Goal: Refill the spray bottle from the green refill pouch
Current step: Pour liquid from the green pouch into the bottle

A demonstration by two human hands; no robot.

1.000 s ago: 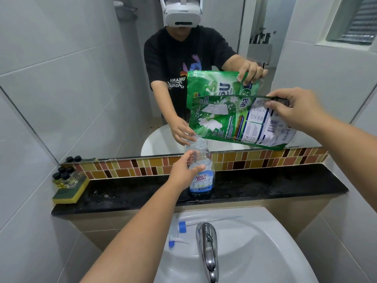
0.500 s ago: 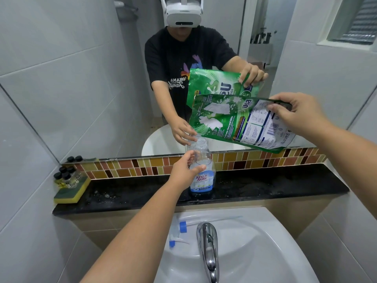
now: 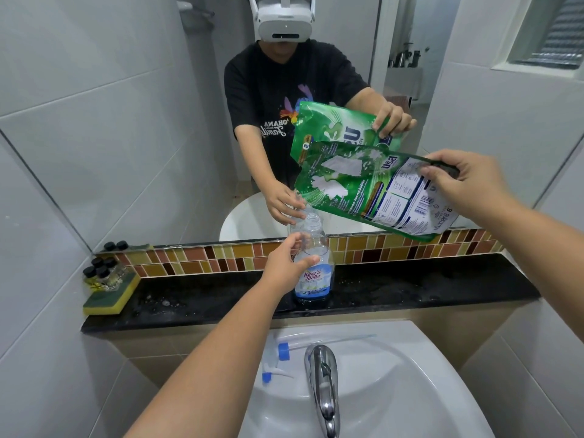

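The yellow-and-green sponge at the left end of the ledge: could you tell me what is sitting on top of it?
Small black-capped glass bottles stand on the sponge; they hide its top face.

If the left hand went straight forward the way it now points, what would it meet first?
The left hand already grips the spray bottle standing on the black ledge, so the bottle comes first. Beyond it likely the mosaic tile strip below the mirror, though depth is unclear.

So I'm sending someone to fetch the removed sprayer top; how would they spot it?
Go to the white sink. The trigger sprayer head lies on its rim, left of the chrome faucet. It is the only blue-and-white plastic piece there, trailing a thin clear tube.
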